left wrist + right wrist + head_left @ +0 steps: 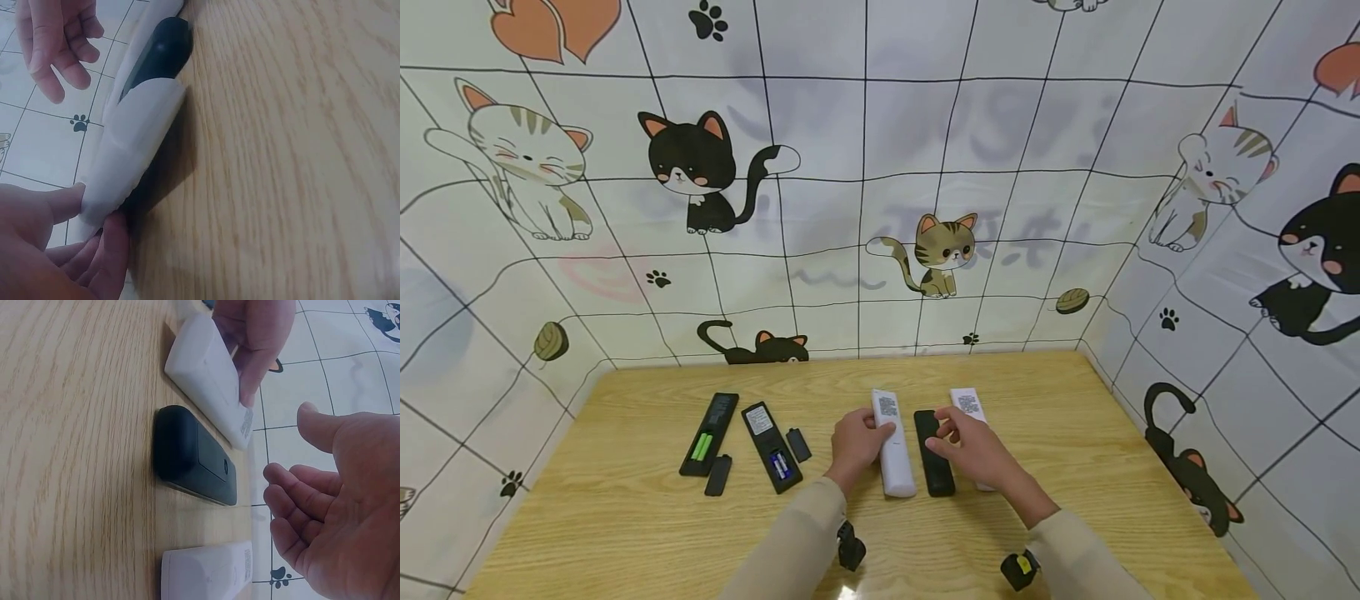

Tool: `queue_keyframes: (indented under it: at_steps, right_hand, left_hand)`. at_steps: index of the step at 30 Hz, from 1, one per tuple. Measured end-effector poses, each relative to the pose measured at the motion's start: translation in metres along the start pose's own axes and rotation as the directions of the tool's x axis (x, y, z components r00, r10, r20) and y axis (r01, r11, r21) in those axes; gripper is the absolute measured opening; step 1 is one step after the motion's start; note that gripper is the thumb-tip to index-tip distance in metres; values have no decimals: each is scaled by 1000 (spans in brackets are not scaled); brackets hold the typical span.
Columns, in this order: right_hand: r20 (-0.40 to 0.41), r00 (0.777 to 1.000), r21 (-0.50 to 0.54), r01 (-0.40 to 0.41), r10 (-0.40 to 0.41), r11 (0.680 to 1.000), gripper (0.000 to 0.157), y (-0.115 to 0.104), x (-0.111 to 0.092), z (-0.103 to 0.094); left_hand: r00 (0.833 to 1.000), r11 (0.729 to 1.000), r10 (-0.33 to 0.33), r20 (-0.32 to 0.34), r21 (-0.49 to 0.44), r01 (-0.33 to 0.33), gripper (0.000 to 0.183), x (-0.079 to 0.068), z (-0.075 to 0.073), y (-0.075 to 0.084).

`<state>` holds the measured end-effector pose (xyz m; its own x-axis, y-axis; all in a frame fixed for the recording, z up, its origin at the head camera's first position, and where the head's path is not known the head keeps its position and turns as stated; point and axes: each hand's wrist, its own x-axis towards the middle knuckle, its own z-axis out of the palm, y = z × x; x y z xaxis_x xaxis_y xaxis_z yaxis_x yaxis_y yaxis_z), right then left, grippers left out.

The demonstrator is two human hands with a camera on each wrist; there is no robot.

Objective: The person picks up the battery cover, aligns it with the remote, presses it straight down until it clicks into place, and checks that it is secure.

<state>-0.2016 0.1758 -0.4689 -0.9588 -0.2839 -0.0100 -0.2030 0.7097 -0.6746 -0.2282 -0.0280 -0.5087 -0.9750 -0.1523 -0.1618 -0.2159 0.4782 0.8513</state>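
Note:
My left hand (853,448) grips a white remote control (897,467) between thumb and fingers near its far end. In the left wrist view this white remote (134,137) is tilted, with a dark shadow under its raised side. My right hand (976,448) hovers over a black remote control (938,477), fingers loosely bent and holding nothing. The right wrist view has the black remote (187,450) lying face down with its back cover on. Beyond it lies a second white remote (206,572), partly hidden by my right hand in the head view.
On the left of the wooden table (625,533) lie two opened black remotes, one with green batteries (702,447), one with blue batteries (781,465). Beside them are two loose battery covers, one nearer (718,475) and one farther (799,445). Cat-print cloth walls (820,275) surround the table.

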Motion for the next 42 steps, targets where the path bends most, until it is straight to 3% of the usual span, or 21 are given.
queue_keyframes:
  at_steps: [12, 35, 42]
  right_hand:
    - [-10, 1000, -4, -8, 8, 1000, 45, -1, -2, 1]
    - [27, 999, 32, -43, 42, 999, 45, -8, -5, 4]
    - [21, 999, 27, -44, 43, 999, 44, -9, -4, 6]
  left_hand:
    - [999, 997, 25, -38, 76, -22, 37, -4, -4, 1]
    - [995, 992, 25, -92, 125, -13, 34, -7, -1, 0]
    - [990, 992, 44, -134, 124, -28, 38, -6, -9, 0]
